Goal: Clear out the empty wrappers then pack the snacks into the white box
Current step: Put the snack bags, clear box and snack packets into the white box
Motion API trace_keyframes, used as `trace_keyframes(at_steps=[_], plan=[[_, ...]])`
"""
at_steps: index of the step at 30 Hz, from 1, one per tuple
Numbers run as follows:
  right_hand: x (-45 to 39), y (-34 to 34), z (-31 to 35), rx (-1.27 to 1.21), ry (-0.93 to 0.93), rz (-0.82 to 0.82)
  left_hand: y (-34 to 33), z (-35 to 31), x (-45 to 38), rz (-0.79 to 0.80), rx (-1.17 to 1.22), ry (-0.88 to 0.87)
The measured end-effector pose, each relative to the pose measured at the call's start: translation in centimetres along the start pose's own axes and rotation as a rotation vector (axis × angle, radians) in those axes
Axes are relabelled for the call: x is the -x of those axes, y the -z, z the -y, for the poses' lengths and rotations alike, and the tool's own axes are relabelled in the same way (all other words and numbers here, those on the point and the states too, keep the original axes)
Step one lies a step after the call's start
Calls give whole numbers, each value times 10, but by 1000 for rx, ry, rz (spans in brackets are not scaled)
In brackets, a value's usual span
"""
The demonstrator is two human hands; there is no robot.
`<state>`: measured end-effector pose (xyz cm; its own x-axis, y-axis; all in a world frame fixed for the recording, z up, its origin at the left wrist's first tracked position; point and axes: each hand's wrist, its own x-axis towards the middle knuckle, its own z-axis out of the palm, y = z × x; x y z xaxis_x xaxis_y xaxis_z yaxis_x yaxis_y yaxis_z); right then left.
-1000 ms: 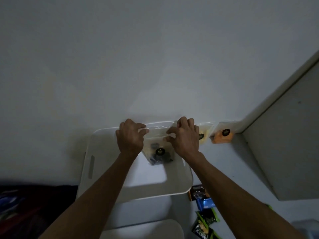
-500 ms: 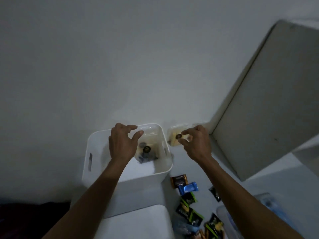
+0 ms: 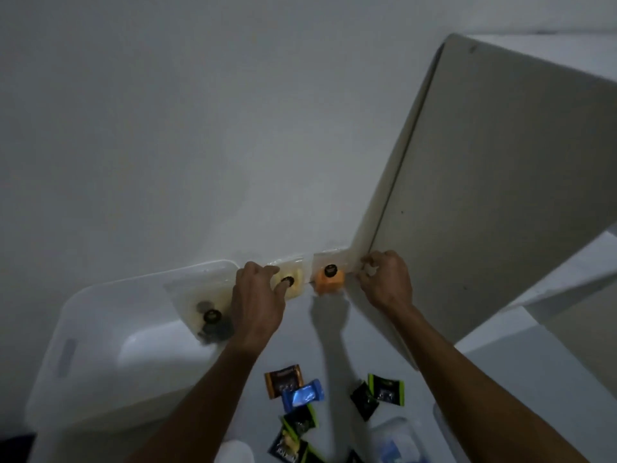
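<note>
Against the back wall, pale worktop (image 3: 334,335) is carrying snacks: left hand (image 3: 258,300) is pinching the yellow pouch (image 3: 295,282), right hand (image 3: 385,279) gripping the orange pouch (image 3: 330,280) (both bound, I judge, for the white box (image 3: 110,329)).

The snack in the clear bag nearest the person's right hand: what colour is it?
Orange, with a round black sticker on the clear bag; the head view, the only one, shows it.

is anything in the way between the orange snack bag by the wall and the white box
Yes: the yellow snack bag and the left hand on it sit between the orange snack bag and the white box. Lifting over them looks clear.
</note>
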<state>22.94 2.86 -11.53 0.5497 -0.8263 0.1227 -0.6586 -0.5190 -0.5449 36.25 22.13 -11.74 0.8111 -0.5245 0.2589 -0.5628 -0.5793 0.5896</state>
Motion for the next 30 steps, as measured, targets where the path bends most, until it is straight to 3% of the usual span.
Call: trace_keyframes(at_steps=[7,10,30], plan=[[-77,-54,-28,77,137,75,-78,27,-47,-67,-192,-14],[-91,-74,-35,140,219,65,-94,30,-56,-6,-315,47],[-107,-109,-56,265,408,-96,-117,51,-69,-33,-535,8]])
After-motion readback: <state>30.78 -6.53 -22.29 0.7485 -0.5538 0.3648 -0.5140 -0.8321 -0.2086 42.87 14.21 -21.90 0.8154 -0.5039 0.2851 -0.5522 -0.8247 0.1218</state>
